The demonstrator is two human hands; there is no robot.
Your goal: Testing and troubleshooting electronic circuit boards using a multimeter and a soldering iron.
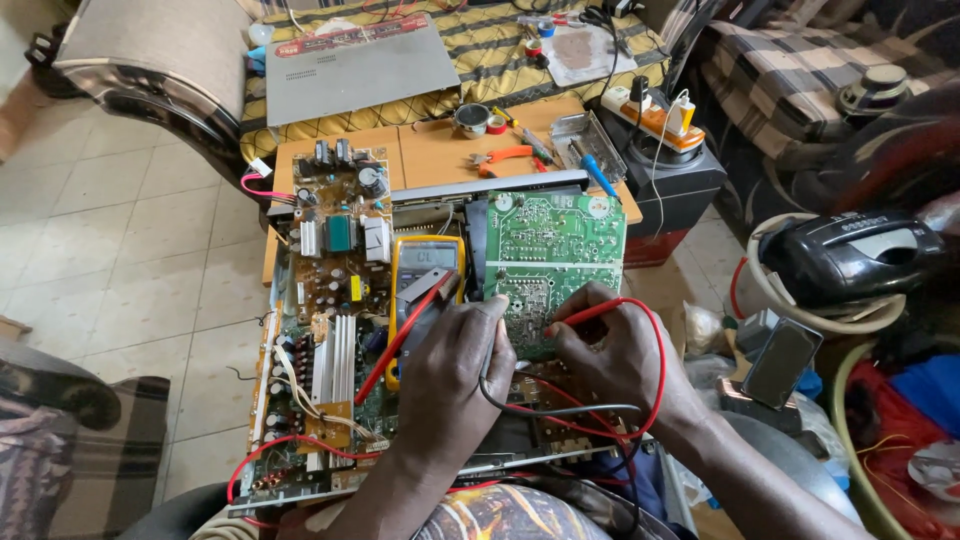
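Over the green circuit board point(553, 262), both hands at work with multimeter probes. Left hand point(452, 372) curled around the black probe, only its lead point(500, 396) in view, fingertips pressed to the board's lower left edge; probe tip hidden under the fingers, so direction of its long axis not clear. Right hand point(617, 357) pinching the red probe point(585, 314), long axis lying almost level across the board's lower edge, tip pointing toward the left hand and touching the solder side. Red lead point(655, 372) looping up and over the right hand, then back down past the wrist.

Just left of the green board, a yellow multimeter point(424, 275) standing tilted, display facing up, long axis running from near to far. Further left of the board, a brown power board point(338, 225) crowded with capacitors and transformers, with white heat-sink fins point(340, 358) below it, all inside an opened metal chassis point(300, 480).

Beyond the green board, a wooden surface point(440, 150) carrying orange-handled pliers point(505, 157), a roll of solder point(470, 119) and a blue-handled screwdriver point(598, 175) pointing away at a slant. Further beyond, a grey metal cover point(350, 75) lying flat on a yellow patterned cloth point(490, 50).
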